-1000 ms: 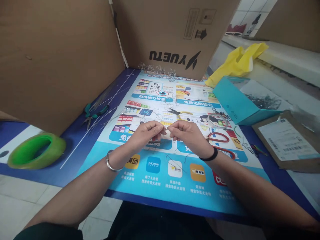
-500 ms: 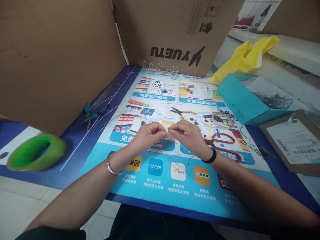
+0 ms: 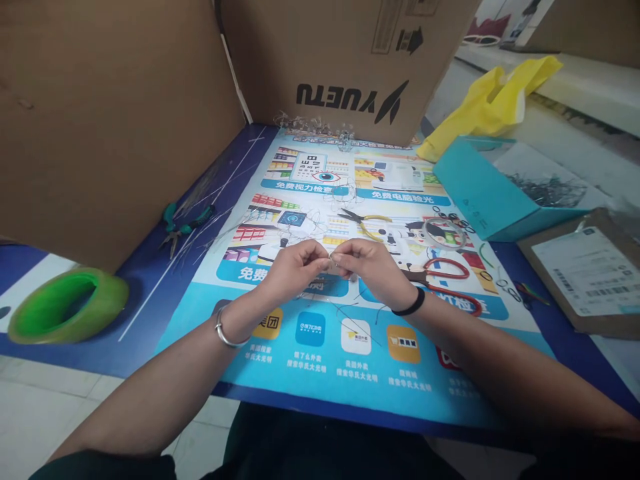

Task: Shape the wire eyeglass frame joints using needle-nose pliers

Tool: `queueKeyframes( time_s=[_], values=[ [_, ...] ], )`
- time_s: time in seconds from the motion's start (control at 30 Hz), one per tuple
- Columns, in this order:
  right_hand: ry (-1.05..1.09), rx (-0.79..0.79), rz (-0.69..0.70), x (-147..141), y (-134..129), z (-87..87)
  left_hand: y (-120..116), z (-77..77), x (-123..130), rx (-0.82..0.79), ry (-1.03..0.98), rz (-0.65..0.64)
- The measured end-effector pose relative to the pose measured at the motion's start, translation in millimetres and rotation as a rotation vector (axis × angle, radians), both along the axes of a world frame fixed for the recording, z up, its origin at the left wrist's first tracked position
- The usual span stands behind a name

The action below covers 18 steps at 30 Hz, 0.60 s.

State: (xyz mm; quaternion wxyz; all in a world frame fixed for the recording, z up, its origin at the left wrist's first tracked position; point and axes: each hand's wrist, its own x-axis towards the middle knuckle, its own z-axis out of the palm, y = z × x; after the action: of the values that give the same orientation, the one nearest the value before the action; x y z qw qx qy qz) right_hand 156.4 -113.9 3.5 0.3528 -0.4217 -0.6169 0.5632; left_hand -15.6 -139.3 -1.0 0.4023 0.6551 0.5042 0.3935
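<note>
My left hand (image 3: 301, 265) and my right hand (image 3: 364, 265) meet above the printed sheet, fingertips pinched together and nearly touching. Between them a thin, shiny piece (image 3: 331, 257) shows faintly, too small to name and mostly covered by the fingers. Beyond the hands lie yellow-handled pliers (image 3: 369, 221) with open jaws. Red-handled scissors (image 3: 445, 271) rest just right of my right wrist, partly hidden by it. Fine loose wires (image 3: 357, 321) are scattered on the sheet below the hands, and a tangle of thin wire (image 3: 343, 195) lies farther back.
Cardboard panels (image 3: 345, 40) stand behind and at the left. Green tape (image 3: 67, 305) and teal-handled pliers (image 3: 185, 228) lie on the left. A clear ring-shaped roll (image 3: 445, 233), a blue box (image 3: 493, 193) of dark wire pieces, a labelled parcel (image 3: 590, 273) and a yellow bag (image 3: 490, 107) are on the right.
My right hand's fingers have closed in slightly toward my left fingertips, and its wrist is turned a little. The view has shifted slightly; the tools lie where they were.
</note>
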Motion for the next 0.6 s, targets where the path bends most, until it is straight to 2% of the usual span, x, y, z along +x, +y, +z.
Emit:
queueKeyframes(
  time_s=[0.13, 0.33, 0.5, 0.6],
  values=[
    [0.066, -0.067, 0.002, -2.1, -0.3, -0.7, 0.8, -0.8, 0.5, -0.023, -0.032, 0.005],
    [0.046, -0.069, 0.012, -1.7, 0.1, -3.3, -0.1, -0.3, 3.9, -0.081, -0.093, 0.004],
    [0.022, -0.03, 0.025, -1.2, -0.1, -4.4, 0.1, 3.5, 1.6, -0.111, -0.079, 0.012],
    [-0.018, 0.021, 0.026, -0.8, 0.2, -2.5, 3.2, 5.6, -4.1, -0.14, -0.036, -0.047]
  ],
)
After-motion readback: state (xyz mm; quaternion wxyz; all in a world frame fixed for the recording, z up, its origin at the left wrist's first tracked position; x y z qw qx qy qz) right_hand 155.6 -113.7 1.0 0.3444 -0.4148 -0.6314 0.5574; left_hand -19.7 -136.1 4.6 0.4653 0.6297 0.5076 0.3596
